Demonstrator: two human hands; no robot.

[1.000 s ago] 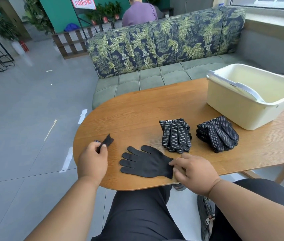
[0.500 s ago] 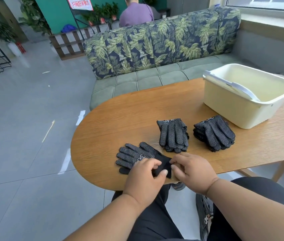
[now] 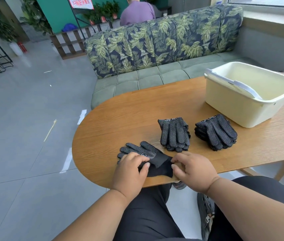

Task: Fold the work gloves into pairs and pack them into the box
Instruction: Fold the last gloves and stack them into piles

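Wooden bench with rounded end; leaf-print sofa behind it; grey tiled floor; potted plants far back.

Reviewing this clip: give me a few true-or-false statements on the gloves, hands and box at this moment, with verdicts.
1. The cream plastic box already holds gloves. False: no gloves show inside it.
2. Two stacks of black dotted work gloves lie on the oval wooden table. True.
3. Both hands work on the black dotted gloves at the table's near edge. True: left hand and right hand are on them.
4. The right hand rests inside the box. False: its fingers pinch the glove cuff.
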